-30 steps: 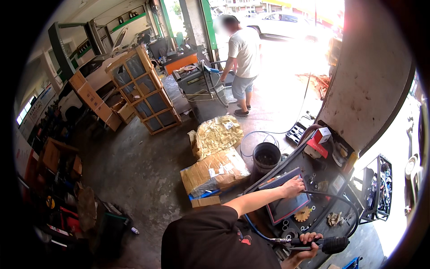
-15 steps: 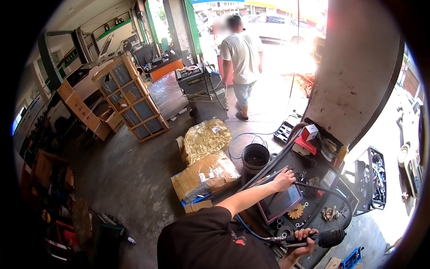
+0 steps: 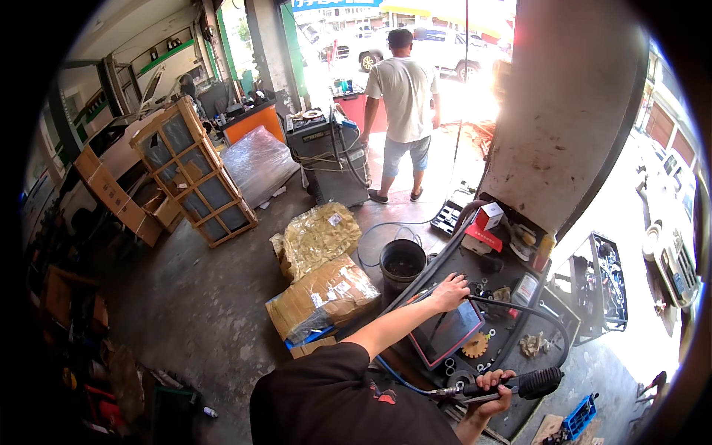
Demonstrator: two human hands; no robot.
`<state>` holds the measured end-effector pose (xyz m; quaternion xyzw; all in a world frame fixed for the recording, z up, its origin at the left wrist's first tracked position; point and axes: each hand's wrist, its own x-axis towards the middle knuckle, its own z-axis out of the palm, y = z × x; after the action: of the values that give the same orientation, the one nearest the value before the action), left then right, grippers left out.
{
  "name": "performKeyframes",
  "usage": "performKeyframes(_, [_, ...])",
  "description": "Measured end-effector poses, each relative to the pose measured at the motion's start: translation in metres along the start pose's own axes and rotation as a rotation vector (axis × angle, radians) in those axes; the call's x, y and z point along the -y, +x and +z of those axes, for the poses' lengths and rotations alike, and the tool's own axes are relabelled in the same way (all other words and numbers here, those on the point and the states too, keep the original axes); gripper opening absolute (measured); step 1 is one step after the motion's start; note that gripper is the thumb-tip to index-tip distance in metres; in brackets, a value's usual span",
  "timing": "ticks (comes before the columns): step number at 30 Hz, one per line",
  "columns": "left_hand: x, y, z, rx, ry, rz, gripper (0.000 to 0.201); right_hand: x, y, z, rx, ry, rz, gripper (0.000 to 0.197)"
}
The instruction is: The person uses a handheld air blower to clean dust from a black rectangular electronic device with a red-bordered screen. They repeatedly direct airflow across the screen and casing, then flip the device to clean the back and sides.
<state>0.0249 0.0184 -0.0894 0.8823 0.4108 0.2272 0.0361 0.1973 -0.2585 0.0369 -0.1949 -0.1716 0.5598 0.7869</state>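
My right hand [image 3: 492, 393] is wrapped around a black air tool [image 3: 535, 383] with a ribbed, rounded end. A thin blue air hose [image 3: 400, 377] joins the tool's metal fitting. From the ribbed end, a thick black hose [image 3: 530, 310] curves back across the table to my left hand [image 3: 450, 291], whose fingers are closed on its far end. Just under that hand lies a tablet-like device [image 3: 447, 334] with a dark screen and red edging. A brass-coloured toothed disc [image 3: 475, 344] and several metal rings [image 3: 449, 366] lie beside the device.
On the dark table [image 3: 512, 256] sits a red and white box [image 3: 487, 216]. A black bucket [image 3: 403, 261] and wrapped cartons [image 3: 324, 294] stand left of it. A wheeled tool cart [image 3: 604, 282] is at right. Beyond, a person [image 3: 403, 111] stands facing away, near a grey machine [image 3: 324, 156].
The whole view has shifted slightly, so the scene sits further left. The person beyond has taken a step and now stands with legs apart. Both my hands keep their grips.
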Motion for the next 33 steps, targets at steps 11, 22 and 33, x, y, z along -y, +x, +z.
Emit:
performKeyframes(11, [-0.001, -0.005, -0.010, -0.042, 0.031, 0.032, 0.024, -0.005, -0.004, 0.005, -0.012, 0.001, 0.006, 0.026])
performKeyframes(22, [-0.012, 0.028, -0.039, -0.009, -0.062, 0.052, 0.027, 0.029, 0.013, 0.022, 0.002, -0.003, 0.052, 0.026])
performKeyframes(33, [-0.024, 0.021, -0.038, 0.023, -0.054, 0.096, 0.025, 0.027, -0.008, 0.011, -0.051, 0.039, 0.015, 0.025])
